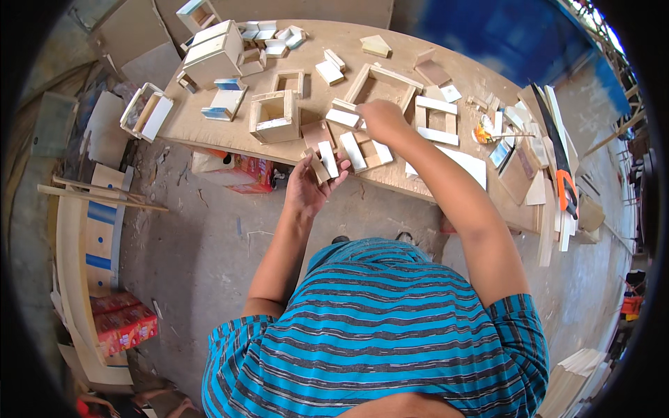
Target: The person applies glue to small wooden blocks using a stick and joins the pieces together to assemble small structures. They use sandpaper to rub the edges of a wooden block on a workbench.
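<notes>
My left hand [305, 190] grips a small wooden piece [327, 159] with a white face, just off the table's front edge. Over the table, my right hand [382, 121] is closed, its fingertips at the right end of another white-faced wooden piece [341, 118]. The back of that hand hides part of its grip. Between the hands lie a small wooden frame with white strips [354, 151] and a flat brown wood piece [317, 132]. Just beyond the right hand is a larger square wooden frame [394, 75]. An open wooden box [273, 120] stands left of the hands.
The wooden worktable [202, 125] carries a larger closed wooden box [214, 52] and several small pieces. To the right lie a handsaw with an orange handle [566, 189], a white-edged frame [437, 120] and long wood strips. A red carton [247, 173] is under the table.
</notes>
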A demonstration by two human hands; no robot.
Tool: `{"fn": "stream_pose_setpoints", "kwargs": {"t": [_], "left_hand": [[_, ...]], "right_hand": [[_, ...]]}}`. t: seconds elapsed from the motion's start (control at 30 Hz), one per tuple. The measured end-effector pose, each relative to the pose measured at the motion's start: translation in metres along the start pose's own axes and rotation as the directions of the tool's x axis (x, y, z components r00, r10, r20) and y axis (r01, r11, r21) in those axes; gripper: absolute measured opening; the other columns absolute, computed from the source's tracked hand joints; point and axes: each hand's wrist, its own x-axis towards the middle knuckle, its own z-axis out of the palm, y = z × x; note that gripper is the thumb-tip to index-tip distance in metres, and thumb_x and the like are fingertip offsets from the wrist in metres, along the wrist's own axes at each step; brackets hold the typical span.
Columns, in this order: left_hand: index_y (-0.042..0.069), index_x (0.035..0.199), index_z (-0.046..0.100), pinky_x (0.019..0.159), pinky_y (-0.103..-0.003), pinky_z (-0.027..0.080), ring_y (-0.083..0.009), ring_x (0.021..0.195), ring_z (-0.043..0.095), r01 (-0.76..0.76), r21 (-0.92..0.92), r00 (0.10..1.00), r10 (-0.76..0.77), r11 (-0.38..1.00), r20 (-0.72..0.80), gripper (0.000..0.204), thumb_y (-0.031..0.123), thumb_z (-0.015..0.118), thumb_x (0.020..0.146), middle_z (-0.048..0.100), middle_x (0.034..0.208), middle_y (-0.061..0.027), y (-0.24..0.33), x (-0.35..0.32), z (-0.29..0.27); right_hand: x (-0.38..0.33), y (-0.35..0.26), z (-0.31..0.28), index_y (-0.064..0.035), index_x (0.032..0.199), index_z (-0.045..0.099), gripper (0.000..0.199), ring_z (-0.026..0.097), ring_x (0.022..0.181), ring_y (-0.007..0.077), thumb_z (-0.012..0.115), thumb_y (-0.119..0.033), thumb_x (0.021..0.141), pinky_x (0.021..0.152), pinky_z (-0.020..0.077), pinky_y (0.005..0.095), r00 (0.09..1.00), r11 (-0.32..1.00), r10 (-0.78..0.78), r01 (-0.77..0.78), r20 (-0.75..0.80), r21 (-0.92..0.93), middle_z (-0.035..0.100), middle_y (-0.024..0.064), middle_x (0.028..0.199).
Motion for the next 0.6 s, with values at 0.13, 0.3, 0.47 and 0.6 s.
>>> {"fn": "stream_pose_setpoints", "kwargs": {"t": [0.13, 0.3, 0.47, 0.6], "left_hand": [[-0.003, 0.129, 0.04, 0.094, -0.044, 0.049, -0.0375, 0.109, 0.056, -0.011, 0.027, 1.0, 0.012, 1.0, -0.01, 0.049, 0.031, 0.039, 0.095, 0.054, 0.121, -0.0226, 0.003, 0.0, 0.01], [-0.002, 0.128, 0.04, 0.095, -0.044, 0.048, -0.0366, 0.11, 0.056, 0.002, 0.002, 1.0, -0.002, 1.0, 0.021, 0.047, 0.03, 0.043, 0.095, 0.054, 0.121, -0.022, -0.004, 0.015, 0.015], [0.003, 0.128, 0.043, 0.096, -0.044, 0.048, -0.0286, 0.11, 0.058, -0.004, -0.02, 0.999, 0.005, 1.0, 0.051, 0.043, 0.029, 0.048, 0.094, 0.056, 0.12, -0.0159, -0.012, 0.016, 0.031], [0.006, 0.125, 0.047, 0.09, -0.039, 0.052, -0.0217, 0.106, 0.059, -0.009, 0.06, 0.999, 0.012, 0.998, -0.046, 0.039, 0.025, 0.056, 0.091, 0.06, 0.114, -0.0111, -0.019, 0.012, 0.026]], "right_hand": [[-0.009, 0.0, -0.037, -0.0126, 0.105, 0.067, 0.038, 0.062, 0.094, 0.0323, 0.067, -0.011, 0.068, 0.079, 0.0503, 0.0409, 0.973, 0.981, 0.186, -0.193, 0.139, 0.038, 0.066, 0.0151, 0.097], [-0.029, -0.01, -0.041, -0.0062, 0.115, 0.062, 0.054, 0.061, 0.068, 0.0101, 0.075, -0.018, 0.064, 0.065, 0.0479, 0.0252, 0.975, 0.743, 0.04, -0.176, 0.221, 0.646, 0.068, 0.0047, 0.082], [-0.051, -0.036, -0.031, -0.0037, 0.113, 0.06, 0.048, 0.059, 0.065, 0.0099, 0.073, -0.012, 0.067, 0.06, 0.0482, 0.0248, 0.984, 0.593, 0.068, -0.171, 0.162, 0.787, 0.062, 0.0024, 0.073], [-0.072, -0.06, -0.045, -0.0037, 0.115, 0.058, 0.055, 0.064, 0.07, 0.0189, 0.074, -0.009, 0.063, 0.067, 0.0503, 0.0318, 0.991, 0.666, 0.076, -0.129, 0.106, 0.734, 0.066, 0.0123, 0.077]]}}
